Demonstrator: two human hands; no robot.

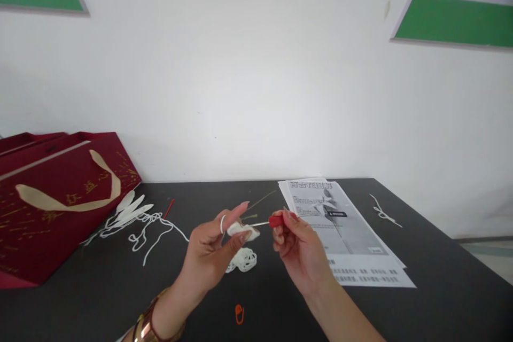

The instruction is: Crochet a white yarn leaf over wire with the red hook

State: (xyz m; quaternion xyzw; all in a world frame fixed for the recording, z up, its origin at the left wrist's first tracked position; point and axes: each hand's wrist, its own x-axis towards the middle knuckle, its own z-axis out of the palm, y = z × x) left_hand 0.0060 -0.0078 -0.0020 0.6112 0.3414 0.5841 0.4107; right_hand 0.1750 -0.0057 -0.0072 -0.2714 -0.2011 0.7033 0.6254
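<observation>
My left hand pinches a small white crocheted piece between thumb and fingers, with white yarn looped over the raised index finger. My right hand grips a crochet hook by its red handle; the metal shaft points left into the white piece. A small pile of white yarn lies on the dark table just below the hands. Both hands hover above the table's middle.
A dark red gift bag with a cream ribbon handle lies at the left. White petal shapes and loose yarn are beside it, with a red stick. Printed instruction sheets lie right. An orange stitch marker sits near the front. A white yarn scrap lies far right.
</observation>
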